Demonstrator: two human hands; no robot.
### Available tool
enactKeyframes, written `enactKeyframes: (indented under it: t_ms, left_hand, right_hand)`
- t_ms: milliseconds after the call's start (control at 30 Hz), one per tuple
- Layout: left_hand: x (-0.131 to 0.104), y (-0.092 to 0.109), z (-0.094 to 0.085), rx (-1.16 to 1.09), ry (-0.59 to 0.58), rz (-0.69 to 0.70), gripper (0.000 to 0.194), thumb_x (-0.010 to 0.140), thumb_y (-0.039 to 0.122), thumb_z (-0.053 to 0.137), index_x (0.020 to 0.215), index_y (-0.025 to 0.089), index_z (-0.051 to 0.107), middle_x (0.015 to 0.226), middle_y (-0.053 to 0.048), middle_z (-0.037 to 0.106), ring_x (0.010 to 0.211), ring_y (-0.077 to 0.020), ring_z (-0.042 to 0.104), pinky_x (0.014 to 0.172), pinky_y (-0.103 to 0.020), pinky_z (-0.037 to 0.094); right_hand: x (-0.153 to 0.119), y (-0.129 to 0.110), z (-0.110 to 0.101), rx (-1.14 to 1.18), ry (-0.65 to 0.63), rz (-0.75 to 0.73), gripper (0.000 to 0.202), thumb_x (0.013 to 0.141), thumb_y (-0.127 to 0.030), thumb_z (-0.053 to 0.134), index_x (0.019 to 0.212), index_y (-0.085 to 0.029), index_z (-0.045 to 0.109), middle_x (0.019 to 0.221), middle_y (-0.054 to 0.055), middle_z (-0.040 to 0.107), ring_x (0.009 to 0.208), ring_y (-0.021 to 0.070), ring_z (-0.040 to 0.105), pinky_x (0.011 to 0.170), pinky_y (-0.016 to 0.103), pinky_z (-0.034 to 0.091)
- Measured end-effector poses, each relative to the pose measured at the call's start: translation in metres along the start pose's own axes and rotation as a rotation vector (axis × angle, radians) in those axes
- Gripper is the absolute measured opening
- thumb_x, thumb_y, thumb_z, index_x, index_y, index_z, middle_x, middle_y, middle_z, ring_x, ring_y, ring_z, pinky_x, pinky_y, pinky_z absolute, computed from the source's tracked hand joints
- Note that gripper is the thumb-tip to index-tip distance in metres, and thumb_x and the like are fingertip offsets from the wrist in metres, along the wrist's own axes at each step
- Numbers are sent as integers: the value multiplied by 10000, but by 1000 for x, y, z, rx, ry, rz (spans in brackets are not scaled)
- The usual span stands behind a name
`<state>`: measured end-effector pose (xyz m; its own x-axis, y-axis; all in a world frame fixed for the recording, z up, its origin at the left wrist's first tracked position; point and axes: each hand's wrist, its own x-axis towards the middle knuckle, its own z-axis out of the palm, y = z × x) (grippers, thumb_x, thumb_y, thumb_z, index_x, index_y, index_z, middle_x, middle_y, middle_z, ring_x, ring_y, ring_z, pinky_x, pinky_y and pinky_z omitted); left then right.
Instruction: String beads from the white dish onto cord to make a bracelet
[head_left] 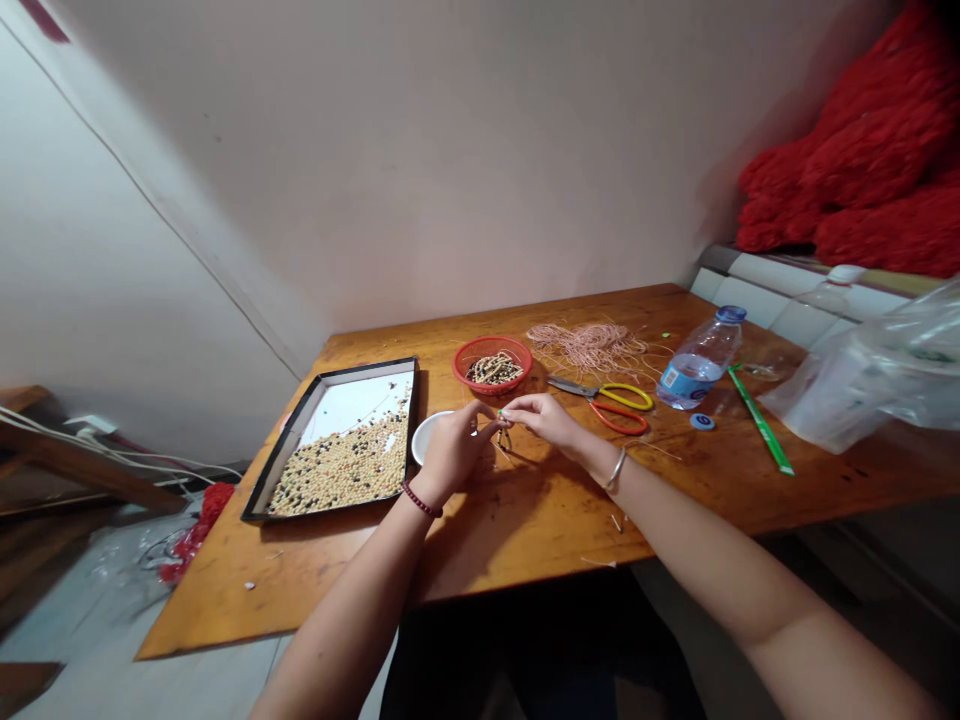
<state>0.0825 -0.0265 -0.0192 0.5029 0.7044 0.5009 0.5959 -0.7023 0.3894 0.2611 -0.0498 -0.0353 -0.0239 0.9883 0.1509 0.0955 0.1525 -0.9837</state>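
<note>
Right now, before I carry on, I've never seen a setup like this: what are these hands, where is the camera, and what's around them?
There is no machine: these are one person's bare hands. The single picture comes from a camera worn on the head, looking forward and down. The left hand and right hand meet at a small beaded piece, pinched between the fingertips; its details are too small to tell. On the table, left of the hands, is a tray of pale and dark beads. Beyond them sit a red basket and pink string; to the right, scissors and a bottle.
</note>
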Motion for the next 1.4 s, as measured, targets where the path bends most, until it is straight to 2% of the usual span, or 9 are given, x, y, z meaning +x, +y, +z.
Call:
enactKeyframes:
  t_ms: [167,300,500,600,767,867,1100,1300,1400]
  left_hand:
    - [-1,0,0,97,-4,3,241,913,395,480,952,195,610,594,11,588,524,-116,528,514,-211,295]
    - [-1,-1,0,253,-13,61,228,943,292,422,991,194,622,707,-37,669,573,-136,576,513,-236,286]
    - [-2,-8,2,181,-55,146,205,898,176,493,981,233,672,817,-40,712,681,-141,629,573,-224,360]
    - [-2,-5,2,129,-36,129,191,880,206,535,1007,225,677,823,-51,714,686,-139,630,603,-220,384]
    - [-2,5,0,75,-58,36,266,892,390,525,983,213,701,594,-13,638,523,-116,548,546,-219,328]
    - [-1,6,-1,63,-70,-5,303,877,439,535,950,205,713,556,-8,613,504,-114,530,536,-222,308]
    - [0,4,0,35,-92,-16,262,862,410,566,951,210,710,588,-10,637,516,-118,528,542,-225,316]
    - [-1,7,-2,42,-90,-12,225,861,352,577,995,228,708,637,-16,660,541,-121,547,562,-225,337]
    - [0,8,-3,40,-95,-24,218,856,337,578,983,223,712,615,-12,649,529,-120,537,545,-224,322]
  right_hand:
    - [-2,-6,-1,13,22,52,228,696,-343,626,679,-122,680,644,37,638,559,106,495,511,229,355]
    - [-2,-7,-1,8,12,57,204,674,-329,618,623,-133,645,582,14,592,521,94,449,482,222,321]
    - [0,-4,-1,-49,5,37,223,685,-342,591,601,-141,639,570,17,583,519,98,439,484,228,316]
    - [0,-2,-1,-51,12,36,223,690,-346,600,614,-141,645,563,12,576,508,96,434,479,229,313]
    - [-1,-1,0,-24,-12,48,236,701,-353,616,670,-127,674,509,-13,526,465,79,384,455,225,282]
    - [-2,-1,1,-14,-26,60,281,714,-387,626,722,-117,701,491,-17,513,452,75,367,443,223,265]
    - [-3,0,0,8,-35,71,310,717,-408,634,749,-116,731,473,-11,530,409,58,303,410,222,219]
    - [-1,5,-2,46,6,107,412,747,-504,585,713,-113,712,495,6,563,370,40,245,376,213,136]
    - [-1,3,-2,16,5,94,401,737,-500,613,696,-113,710,501,13,581,367,41,282,371,209,175]
